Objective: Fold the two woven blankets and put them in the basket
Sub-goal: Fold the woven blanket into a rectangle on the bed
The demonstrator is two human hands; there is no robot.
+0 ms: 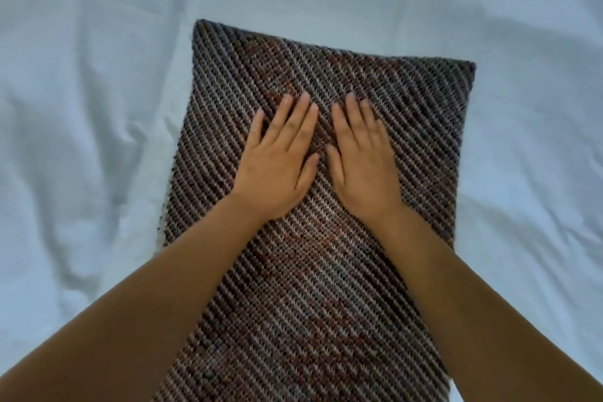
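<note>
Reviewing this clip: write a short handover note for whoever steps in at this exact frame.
Left hand: open, pressing flat on the woven blanket.
Right hand: open, flat beside it on the same blanket.
The blanket lies as a long strip on the white sheet.
Second blanket and basket: not in view.
Done: fold count unclear.
Left: finish this fold, fold the other blanket, put both in the basket.

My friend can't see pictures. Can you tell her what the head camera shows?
Two hands, the left hand and the right hand, press flat, side by side, on a dark striped woven blanket. It lies on a wrinkled white sheet. No basket shows.
</note>
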